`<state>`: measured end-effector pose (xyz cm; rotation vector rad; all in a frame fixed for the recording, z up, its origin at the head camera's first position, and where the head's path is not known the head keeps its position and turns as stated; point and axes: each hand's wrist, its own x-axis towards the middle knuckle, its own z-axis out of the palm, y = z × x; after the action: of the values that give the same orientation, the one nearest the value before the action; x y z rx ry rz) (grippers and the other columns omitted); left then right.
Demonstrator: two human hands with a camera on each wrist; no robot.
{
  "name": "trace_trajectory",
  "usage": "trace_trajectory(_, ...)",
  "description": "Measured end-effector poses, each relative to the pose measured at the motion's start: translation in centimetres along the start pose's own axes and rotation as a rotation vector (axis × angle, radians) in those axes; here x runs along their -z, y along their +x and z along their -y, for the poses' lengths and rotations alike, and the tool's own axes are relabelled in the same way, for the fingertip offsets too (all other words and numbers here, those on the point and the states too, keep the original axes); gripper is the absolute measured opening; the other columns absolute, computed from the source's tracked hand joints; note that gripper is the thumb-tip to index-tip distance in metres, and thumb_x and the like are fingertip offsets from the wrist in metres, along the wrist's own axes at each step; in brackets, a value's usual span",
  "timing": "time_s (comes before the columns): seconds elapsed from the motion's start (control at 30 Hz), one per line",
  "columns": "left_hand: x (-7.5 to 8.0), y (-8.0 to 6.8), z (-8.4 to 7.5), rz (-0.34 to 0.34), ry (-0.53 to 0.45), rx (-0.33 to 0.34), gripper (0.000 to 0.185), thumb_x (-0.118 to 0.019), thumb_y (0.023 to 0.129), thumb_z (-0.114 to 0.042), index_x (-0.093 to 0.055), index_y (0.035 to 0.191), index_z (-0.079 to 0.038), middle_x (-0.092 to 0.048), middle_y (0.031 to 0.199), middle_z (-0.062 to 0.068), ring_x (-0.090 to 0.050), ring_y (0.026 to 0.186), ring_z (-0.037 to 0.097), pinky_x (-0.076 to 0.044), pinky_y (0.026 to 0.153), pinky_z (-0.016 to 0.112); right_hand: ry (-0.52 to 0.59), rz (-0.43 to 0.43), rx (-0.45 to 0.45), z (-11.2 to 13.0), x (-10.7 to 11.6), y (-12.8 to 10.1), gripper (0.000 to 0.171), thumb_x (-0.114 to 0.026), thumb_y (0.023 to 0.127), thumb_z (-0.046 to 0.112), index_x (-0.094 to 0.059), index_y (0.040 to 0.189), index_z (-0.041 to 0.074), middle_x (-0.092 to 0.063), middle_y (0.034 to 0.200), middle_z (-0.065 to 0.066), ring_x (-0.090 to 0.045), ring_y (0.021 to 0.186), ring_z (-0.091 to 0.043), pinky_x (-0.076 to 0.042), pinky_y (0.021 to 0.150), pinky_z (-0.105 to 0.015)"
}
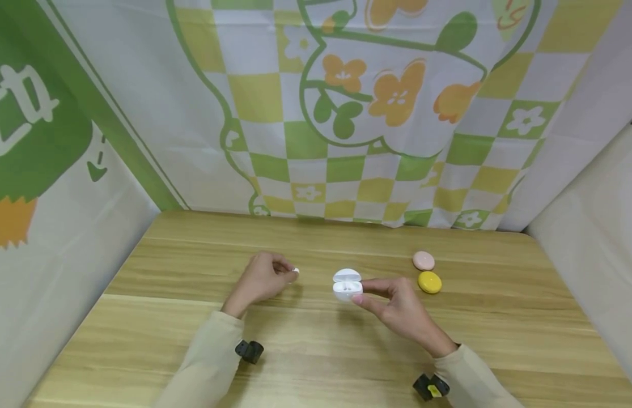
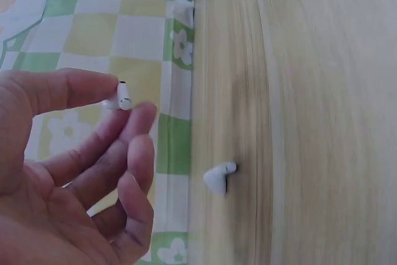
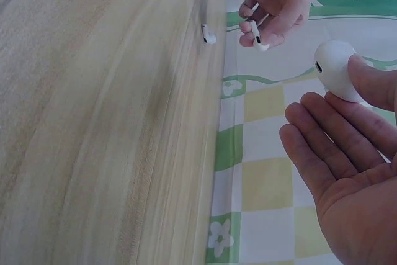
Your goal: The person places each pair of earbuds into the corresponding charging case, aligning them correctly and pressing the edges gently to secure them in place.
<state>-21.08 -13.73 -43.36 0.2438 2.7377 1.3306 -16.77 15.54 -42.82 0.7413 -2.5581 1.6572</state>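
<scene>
Wood table (image 1: 316,351) fills the bottom of the view, with a flower cloth (image 1: 346,113) hanging behind it. The right hand (image 1: 402,309) is just above the table. Its thumb and first finger pinch a white earbud case (image 1: 347,285), and its other fingers are loose and open. The case lid is up. The left hand (image 1: 259,280) is near the case, on its other side. Its thumb and fingers are curled and pinch one small white earbud (image 2: 122,100). A pink case (image 1: 423,260) and a yellow case (image 1: 429,281) lie shut on the table, just past the right hand.

A second earbud (image 2: 220,177) lies alone on the table, near the left hand. So I think both earbuds are out of the white case now. One is held and one is lying loose. I cannot tell if anything is inside the case.
</scene>
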Motion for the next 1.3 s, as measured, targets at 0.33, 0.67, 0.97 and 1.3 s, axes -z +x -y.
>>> trace_trajectory(0.33,-0.2,0.0,-0.5,0.041,-0.067,-0.173,0.027,-0.067,0.097,-0.011,-0.068,0.124,-0.005,-0.071,0.097,0.004,-0.063,0.084,0.016,-0.053,0.076,0.036,0.005,0.006,-0.007,0.1,0.2,-0.1,0.020,-0.079,0.089,0.010,-0.078,0.107,0.000,-0.075,0.109,-0.011,-0.070,0.107,-0.025,-0.053,0.095,-0.040)
trace_trajectory(0.67,0.3,-0.2,-0.9,0.085,-0.076,-0.210,0.018,-0.071,0.097,-0.011,-0.073,0.114,-0.005,-0.072,0.101,0.002,-0.065,0.093,0.017,-0.054,0.082,0.037,-0.007,0.001,-0.018,0.4,0.2,0.0,0.019,-0.080,0.088,0.007,-0.078,0.106,0.002,-0.076,0.107,-0.007,-0.070,0.106,-0.021,-0.054,0.094,-0.037)
trace_trajectory(0.97,0.3,-0.2,-1.1,0.104,-0.116,-0.275,0.023,-0.065,0.099,-0.004,-0.070,0.121,-0.001,-0.072,0.107,0.008,-0.066,0.097,0.021,-0.055,0.083,0.037,-0.020,-0.002,-0.012,0.3,0.1,0.1,0.019,-0.079,0.088,0.007,-0.078,0.106,0.002,-0.076,0.108,-0.008,-0.070,0.106,-0.022,-0.054,0.094,-0.038)
trace_trajectory(1.3,0.5,-0.3,-1.1,0.132,-0.210,-0.280,0.021,-0.062,0.100,-0.004,-0.070,0.120,0.002,-0.074,0.099,0.009,-0.068,0.095,0.039,-0.058,0.080,0.042,0.001,0.007,0.003,0.4,0.0,0.1,0.019,-0.078,0.089,0.008,-0.077,0.107,0.000,-0.075,0.109,-0.011,-0.070,0.106,-0.026,-0.054,0.095,-0.042)
